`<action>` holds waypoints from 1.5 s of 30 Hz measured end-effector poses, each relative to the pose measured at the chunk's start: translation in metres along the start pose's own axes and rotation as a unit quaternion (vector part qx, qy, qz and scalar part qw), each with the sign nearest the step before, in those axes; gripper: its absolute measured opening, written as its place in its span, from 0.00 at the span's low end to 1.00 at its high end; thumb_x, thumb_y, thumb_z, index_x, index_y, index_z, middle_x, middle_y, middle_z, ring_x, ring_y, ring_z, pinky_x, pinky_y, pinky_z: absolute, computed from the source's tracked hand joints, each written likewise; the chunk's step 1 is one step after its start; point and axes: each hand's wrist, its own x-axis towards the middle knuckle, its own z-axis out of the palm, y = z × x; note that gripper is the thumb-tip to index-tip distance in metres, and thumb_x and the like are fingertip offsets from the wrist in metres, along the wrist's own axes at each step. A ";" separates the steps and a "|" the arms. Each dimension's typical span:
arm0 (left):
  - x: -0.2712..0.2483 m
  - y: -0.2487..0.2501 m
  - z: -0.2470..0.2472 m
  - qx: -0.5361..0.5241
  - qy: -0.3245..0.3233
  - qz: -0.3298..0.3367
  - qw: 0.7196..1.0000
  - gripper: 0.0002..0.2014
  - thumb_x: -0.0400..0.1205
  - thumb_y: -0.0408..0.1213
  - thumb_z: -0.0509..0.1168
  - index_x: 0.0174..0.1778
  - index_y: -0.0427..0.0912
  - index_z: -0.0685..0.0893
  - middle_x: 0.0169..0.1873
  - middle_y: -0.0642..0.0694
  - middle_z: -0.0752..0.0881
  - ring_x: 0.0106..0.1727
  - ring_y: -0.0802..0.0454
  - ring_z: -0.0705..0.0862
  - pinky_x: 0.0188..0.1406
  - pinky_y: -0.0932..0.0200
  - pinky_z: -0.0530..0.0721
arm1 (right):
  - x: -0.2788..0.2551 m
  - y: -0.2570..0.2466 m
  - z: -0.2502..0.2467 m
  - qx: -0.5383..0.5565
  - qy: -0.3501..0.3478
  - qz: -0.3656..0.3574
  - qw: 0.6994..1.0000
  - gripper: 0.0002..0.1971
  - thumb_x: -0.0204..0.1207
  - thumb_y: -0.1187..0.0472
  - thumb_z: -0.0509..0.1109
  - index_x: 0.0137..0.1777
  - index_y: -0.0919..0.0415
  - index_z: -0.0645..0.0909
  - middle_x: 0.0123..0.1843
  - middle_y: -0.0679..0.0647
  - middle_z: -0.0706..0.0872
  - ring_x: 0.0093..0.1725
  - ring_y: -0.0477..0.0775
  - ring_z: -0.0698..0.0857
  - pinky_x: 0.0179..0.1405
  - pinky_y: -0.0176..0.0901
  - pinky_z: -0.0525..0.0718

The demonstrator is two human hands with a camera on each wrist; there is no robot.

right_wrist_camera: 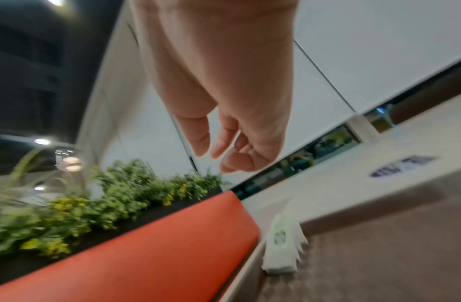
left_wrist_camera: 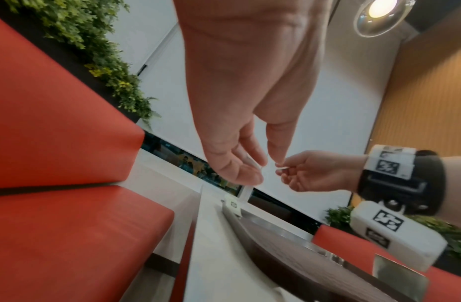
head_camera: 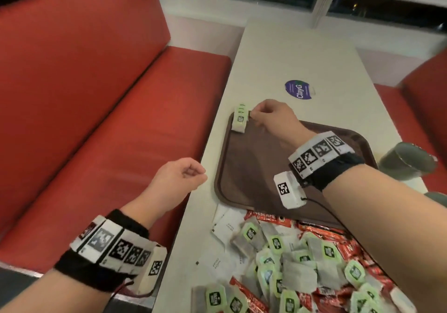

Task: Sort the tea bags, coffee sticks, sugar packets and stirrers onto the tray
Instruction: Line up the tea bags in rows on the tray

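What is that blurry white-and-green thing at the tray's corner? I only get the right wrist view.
Observer: The head view shows it sharply: a stack of tea bags with green tags, at the far left corner of the brown tray.
Operator: Where is everything else that needs sorting?
Observer: In a loose pile on the table at the tray's near edge: more tea bags, red coffee sticks and white sugar packets.
Operator: And the other hand?
Observer: The left hand hovers at the table's left edge, by the red bench, fingers loosely curled.
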 end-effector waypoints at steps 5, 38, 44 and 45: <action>-0.033 0.021 0.031 0.164 -0.145 0.035 0.975 0.01 0.77 0.44 0.72 0.42 0.53 0.86 0.38 0.58 0.85 0.40 0.65 0.82 0.36 0.74 0.76 | -0.110 -0.003 -0.048 -0.069 -0.102 -0.022 0.992 0.01 0.76 0.58 0.72 0.43 0.51 0.83 0.37 0.45 0.84 0.36 0.41 0.80 0.40 0.33 0.77; -0.063 0.015 0.113 0.296 -0.128 0.045 0.946 0.16 0.76 0.29 0.65 0.58 0.47 0.76 0.35 0.51 0.78 0.35 0.51 0.80 0.27 0.61 0.77 | -0.193 0.070 -0.006 -0.215 -0.173 0.074 0.958 0.12 0.68 0.65 0.70 0.45 0.46 0.77 0.40 0.45 0.84 0.41 0.49 0.84 0.47 0.48 0.85; -0.058 0.026 0.092 0.175 -0.077 0.021 0.981 0.06 0.80 0.36 0.66 0.38 0.51 0.80 0.34 0.52 0.81 0.32 0.56 0.79 0.29 0.65 0.77 | -0.193 0.061 -0.024 -0.085 -0.156 0.077 0.981 0.09 0.72 0.67 0.69 0.33 0.56 0.77 0.31 0.50 0.81 0.29 0.48 0.80 0.28 0.39 0.79; -0.055 0.027 0.088 0.142 -0.071 0.019 0.987 0.06 0.80 0.37 0.66 0.38 0.49 0.81 0.33 0.52 0.81 0.34 0.55 0.79 0.31 0.63 0.77 | -0.194 0.060 -0.026 -0.055 -0.152 0.081 0.984 0.09 0.72 0.68 0.69 0.34 0.57 0.76 0.32 0.51 0.83 0.32 0.50 0.83 0.31 0.42 0.80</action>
